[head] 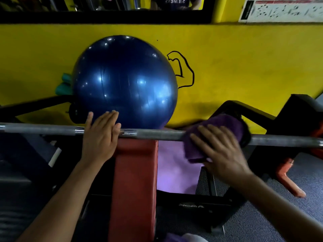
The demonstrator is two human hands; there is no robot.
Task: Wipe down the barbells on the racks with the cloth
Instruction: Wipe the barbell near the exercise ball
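Knurled steel barbell [157, 134]: long axis left–right across view, above red padded bench [134, 180]. Left hand [100, 137] flat on bar, fingers straight and together. Right hand [222, 154] pressing folded purple cloth [215, 131] draped over bar. Behind: glossy blue exercise ball [125, 81], yellow wall [244, 58] with flexed-arm drawing [183, 69]. Mirrored "SIEMENS" [174, 0] in mirror.

Both ends of the barbell [157, 134] run off the frame, left and right, so no plates or collars show. The purple cloth [213, 135] wraps over the bar and covers that stretch of it, and the right hand [222, 154] hides the cloth's near side. The left hand [100, 137] lies flat across the bar, masking the steel beneath the palm. The poster [283, 9] top right is cut off, its print probably too smeared to read.
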